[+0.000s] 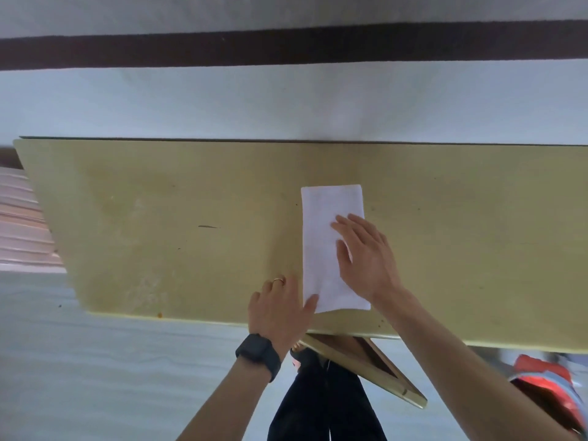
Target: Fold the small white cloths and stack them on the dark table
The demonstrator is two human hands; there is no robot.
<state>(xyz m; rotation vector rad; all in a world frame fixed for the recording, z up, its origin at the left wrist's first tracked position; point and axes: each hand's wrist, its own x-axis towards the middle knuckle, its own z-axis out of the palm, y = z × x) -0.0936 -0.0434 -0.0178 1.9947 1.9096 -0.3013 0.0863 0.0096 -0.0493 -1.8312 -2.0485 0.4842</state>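
A small white cloth [321, 249], folded into a long narrow rectangle, lies flat on the yellowish tabletop [159, 218] near its front edge. My right hand [366, 256] lies flat on the cloth's right half with straight fingers pressing it down. My left hand [278, 308], with a ring and a black wrist watch, rests on the table at the cloth's near left corner, thumb touching that corner. No other cloth is in view.
The tabletop stretches wide to the left and right of the cloth. A wooden leg brace [366, 364] juts out below the front edge. A red and blue object [553, 389] sits at the lower right. Pale floor and a dark stripe [286, 46] lie beyond.
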